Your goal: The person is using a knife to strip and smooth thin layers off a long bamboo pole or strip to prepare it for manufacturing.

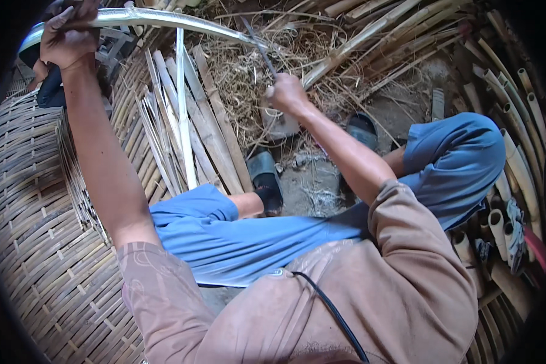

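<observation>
To the left of the tangled, straw-coloured heap of bamboo shavings, your left hand is closed around a long, glossy, pale green bamboo strip, not far from its left end. From that grasp the strip bows across toward the heap, its other end reaching over the shavings. Your right hand, at the near side of the heap, is clenched on a narrow, dark metal blade; the part it grips is hidden in the fist. Blade and strip cross in view near the strip's right end, though I cannot tell whether the edge is biting or only beside it.

Your hands sit well apart, probably so that the left one steadies the strip's length while the right has room to work the blade. Having the shavings below that crossing likely keeps loose bits away from your loose blue cloth trousers, which spread on the near side of the heap.

Left of the heap, flat, greyish-tan split bamboo slats lie roughly side by side, perhaps laid lengthwise to be within easy reach. Farther left spreads a broad, brown woven bamboo mat. Right of the heap, round, tan bamboo poles are stacked, seemingly out of your elbow's way.
</observation>
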Demonstrator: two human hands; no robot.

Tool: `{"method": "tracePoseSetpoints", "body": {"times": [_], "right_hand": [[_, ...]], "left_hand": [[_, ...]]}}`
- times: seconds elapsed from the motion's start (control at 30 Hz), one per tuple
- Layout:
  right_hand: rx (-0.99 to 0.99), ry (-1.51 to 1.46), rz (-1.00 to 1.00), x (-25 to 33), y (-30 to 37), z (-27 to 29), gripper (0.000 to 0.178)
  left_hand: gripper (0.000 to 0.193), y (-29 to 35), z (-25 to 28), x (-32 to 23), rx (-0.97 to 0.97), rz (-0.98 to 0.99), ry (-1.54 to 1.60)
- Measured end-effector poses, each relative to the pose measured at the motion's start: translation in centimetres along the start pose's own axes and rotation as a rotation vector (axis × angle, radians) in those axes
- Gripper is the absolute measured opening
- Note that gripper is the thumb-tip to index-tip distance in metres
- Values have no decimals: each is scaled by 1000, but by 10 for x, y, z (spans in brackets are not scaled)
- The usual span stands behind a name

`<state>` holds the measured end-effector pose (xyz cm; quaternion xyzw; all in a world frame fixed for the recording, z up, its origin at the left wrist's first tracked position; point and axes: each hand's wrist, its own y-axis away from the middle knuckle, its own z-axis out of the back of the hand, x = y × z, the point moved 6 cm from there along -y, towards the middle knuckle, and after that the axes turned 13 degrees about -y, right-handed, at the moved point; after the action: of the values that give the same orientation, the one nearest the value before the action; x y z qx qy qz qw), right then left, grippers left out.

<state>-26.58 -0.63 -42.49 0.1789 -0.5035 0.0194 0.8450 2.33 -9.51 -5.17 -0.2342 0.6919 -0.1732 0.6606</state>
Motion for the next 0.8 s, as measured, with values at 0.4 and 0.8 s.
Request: {"method": "tracePoseSetpoints", "body": {"times": [0.4,0.8], "right_hand": [[86,129,-103,-39,-8,1,33],[67,211,-2,-72,10,-21,31]], "left_hand": [[20,-8,24,5,409,66,164],[21,-49,76,13,75,48,39]]}}
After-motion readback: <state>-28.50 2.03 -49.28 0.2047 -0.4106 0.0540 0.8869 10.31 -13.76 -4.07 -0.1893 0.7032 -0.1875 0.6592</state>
